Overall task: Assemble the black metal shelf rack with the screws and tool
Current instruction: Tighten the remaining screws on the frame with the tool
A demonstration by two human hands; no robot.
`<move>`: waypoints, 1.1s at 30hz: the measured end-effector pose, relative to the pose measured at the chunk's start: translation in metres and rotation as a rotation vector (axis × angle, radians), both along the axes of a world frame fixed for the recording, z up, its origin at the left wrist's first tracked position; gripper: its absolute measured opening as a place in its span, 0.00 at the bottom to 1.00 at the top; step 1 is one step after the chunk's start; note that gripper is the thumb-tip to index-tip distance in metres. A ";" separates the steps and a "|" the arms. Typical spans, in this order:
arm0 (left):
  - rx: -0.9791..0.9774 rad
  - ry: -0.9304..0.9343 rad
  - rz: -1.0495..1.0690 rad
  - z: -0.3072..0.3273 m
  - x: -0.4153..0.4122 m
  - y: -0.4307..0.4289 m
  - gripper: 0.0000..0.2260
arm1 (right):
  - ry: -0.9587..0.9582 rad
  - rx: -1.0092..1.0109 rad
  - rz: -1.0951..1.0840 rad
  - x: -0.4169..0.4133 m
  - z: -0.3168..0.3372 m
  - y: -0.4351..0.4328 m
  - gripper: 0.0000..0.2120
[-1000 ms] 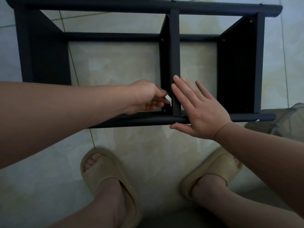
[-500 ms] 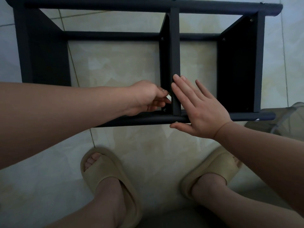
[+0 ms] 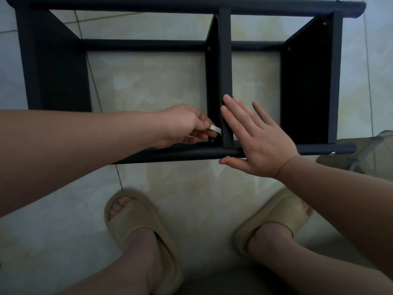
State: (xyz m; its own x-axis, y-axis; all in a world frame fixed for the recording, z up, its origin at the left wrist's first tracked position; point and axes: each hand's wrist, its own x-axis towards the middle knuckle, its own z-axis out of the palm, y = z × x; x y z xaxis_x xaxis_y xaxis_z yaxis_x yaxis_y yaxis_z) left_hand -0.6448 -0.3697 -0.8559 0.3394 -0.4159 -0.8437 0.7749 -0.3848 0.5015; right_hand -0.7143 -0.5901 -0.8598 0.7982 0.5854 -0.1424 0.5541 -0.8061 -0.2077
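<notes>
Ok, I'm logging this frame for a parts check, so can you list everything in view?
shelf rack: one, black, lying on the floor ahead of the feet
tool: one, pale, small, pinched beside the rack's middle divider
screws: several, dark silvery, at the rack's joints; one just below the tool
floor: pale beige tiles, under everything
see-through object: one, greyish, right edge; cannot tell what
slippers: two, beige, on the feet
left hand: one, pinches the tool
right hand: one, flat with straight fingers on the rack's near bar
</notes>
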 end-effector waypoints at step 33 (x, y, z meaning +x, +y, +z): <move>0.151 -0.357 -0.350 0.002 -0.007 0.010 0.04 | 0.006 -0.007 0.000 0.000 0.000 0.000 0.47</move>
State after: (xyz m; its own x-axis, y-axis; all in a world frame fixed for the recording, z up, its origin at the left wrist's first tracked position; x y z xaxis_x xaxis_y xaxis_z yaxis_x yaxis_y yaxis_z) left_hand -0.6520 -0.3593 -0.8538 0.4795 -0.4384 -0.7602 0.3779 -0.6787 0.6298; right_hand -0.7144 -0.5901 -0.8601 0.7973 0.5843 -0.1511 0.5528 -0.8075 -0.2057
